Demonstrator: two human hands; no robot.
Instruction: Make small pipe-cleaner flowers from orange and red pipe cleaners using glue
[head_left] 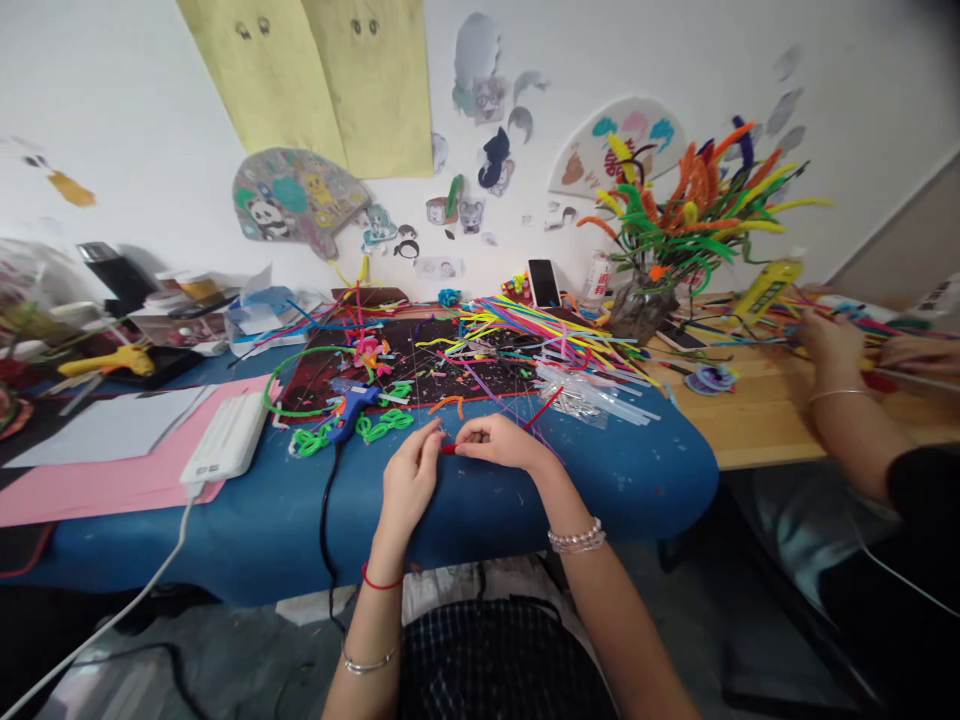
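My left hand [409, 475] and my right hand [501, 441] meet at the front edge of the blue table [525, 490], fingers pinched on a red pipe cleaner [450, 449] that shows as a short red bit between them. A thin red length [541, 410] runs up and right from my right hand. Just beyond the hands lie green pipe cleaner loops [384, 424] and a blue glue gun [351, 408].
A dark work mat [420, 365] holds scraps and a heap of coloured pipe cleaners [540, 335]. A white power strip [225, 437] lies on pink paper [112, 480] at left. A vase of pipe cleaner flowers [660, 250] stands behind. Another person's hands [832, 345] work at the wooden table [757, 420] on the right.
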